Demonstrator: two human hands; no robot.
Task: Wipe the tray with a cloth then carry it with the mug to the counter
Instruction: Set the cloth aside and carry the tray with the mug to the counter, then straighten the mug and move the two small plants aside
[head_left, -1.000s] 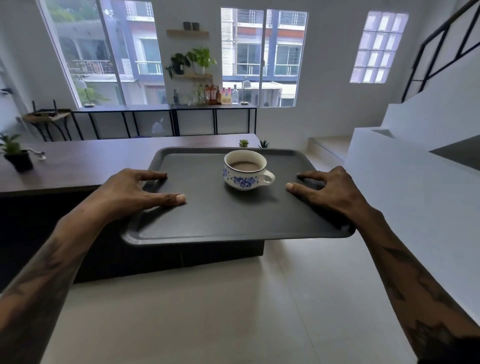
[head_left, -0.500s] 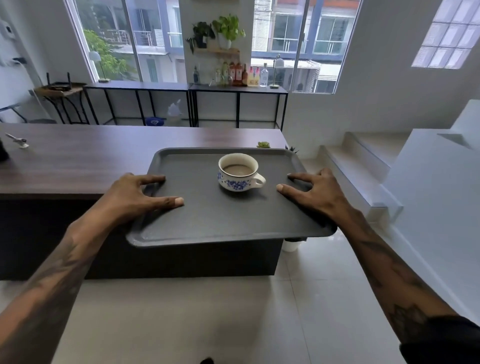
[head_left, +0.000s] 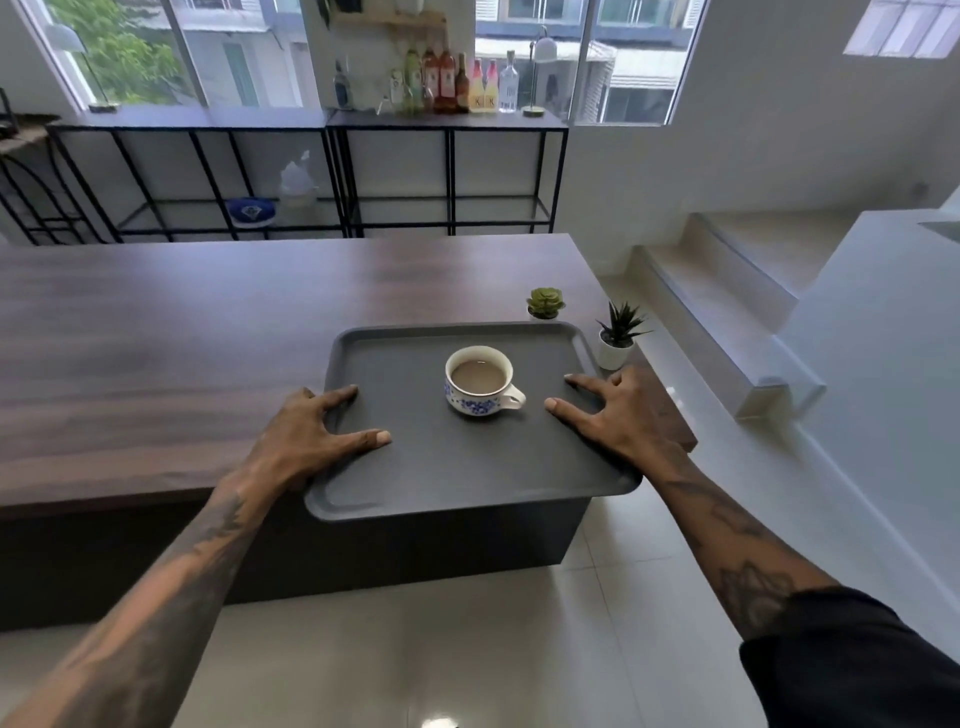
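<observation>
A dark grey tray (head_left: 441, 478) is held level over the near right end of the dark wooden counter (head_left: 182, 332), its near edge overhanging the counter's front. A white mug with blue flowers (head_left: 480, 382), filled with a milky brown drink, stands upright near the tray's middle, handle to the right. My left hand (head_left: 311, 436) grips the tray's left rim, thumb on top. My right hand (head_left: 610, 415) grips the right rim the same way. No cloth is in sight.
Two small potted plants stand at the counter's right end: a succulent (head_left: 544, 303) just beyond the tray and a spiky one (head_left: 618, 338) by its far right corner. White steps (head_left: 727, 322) rise to the right. A black shelf with bottles (head_left: 452, 83) lines the window wall.
I have come closer to the counter and the tray has moved forward over its top. The view has tilted downward. Both hands keep the same hold on the rims.
</observation>
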